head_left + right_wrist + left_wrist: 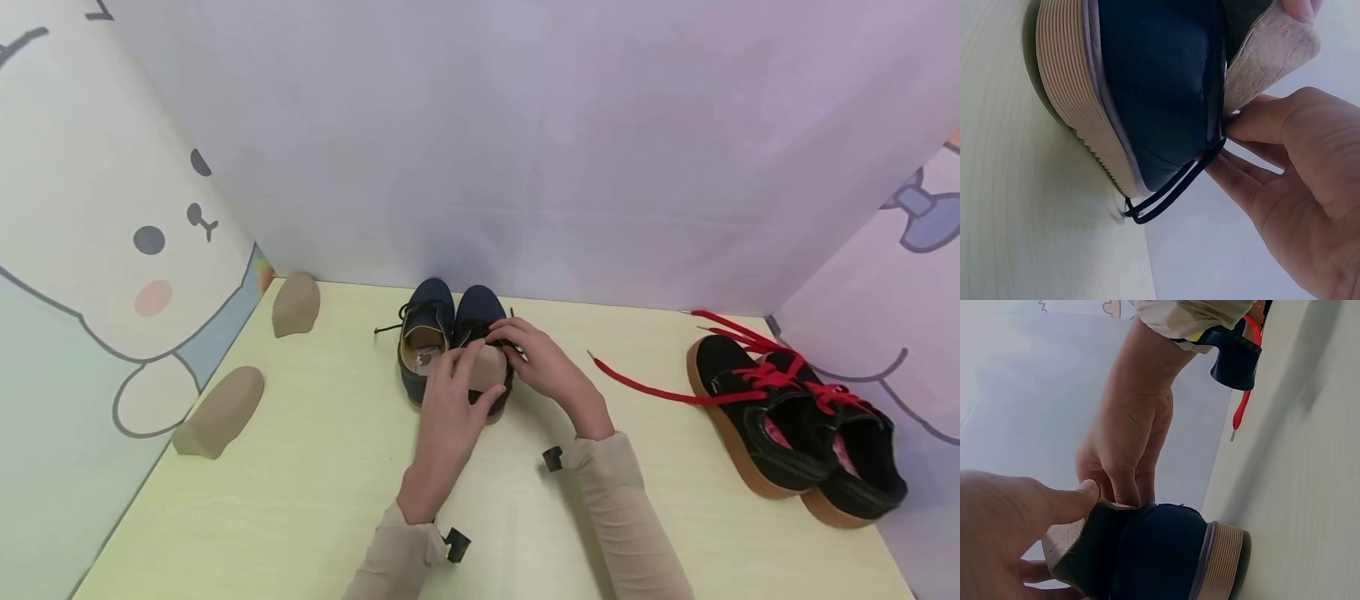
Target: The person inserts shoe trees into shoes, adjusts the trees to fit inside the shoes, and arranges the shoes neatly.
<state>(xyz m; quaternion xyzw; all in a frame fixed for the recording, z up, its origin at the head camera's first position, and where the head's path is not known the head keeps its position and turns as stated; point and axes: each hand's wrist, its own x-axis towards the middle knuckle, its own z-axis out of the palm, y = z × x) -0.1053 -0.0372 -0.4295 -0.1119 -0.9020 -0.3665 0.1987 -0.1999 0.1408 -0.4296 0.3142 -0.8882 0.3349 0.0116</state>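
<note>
Two navy lace-up shoes stand side by side near the back of the table, toes toward the wall. A beige moulded pulp shoe insert (489,367) sits partly inside the right navy shoe (481,307), its end rising above the heel opening. My left hand (450,412) pinches this insert between thumb and fingers. At the opening's right edge, beside the dark laces (1179,184), my right hand (549,367) pinches the shoe's upper; its thumb lies against the insert in the right wrist view. The left navy shoe (432,293) shows its bare insole.
Two more beige inserts (296,304) lie along the table's left edge. At the right, a pair of black shoes (738,425) with brown soles leans together, a red lace (652,390) trailing leftward. A pale wall (525,150) borders the table's back.
</note>
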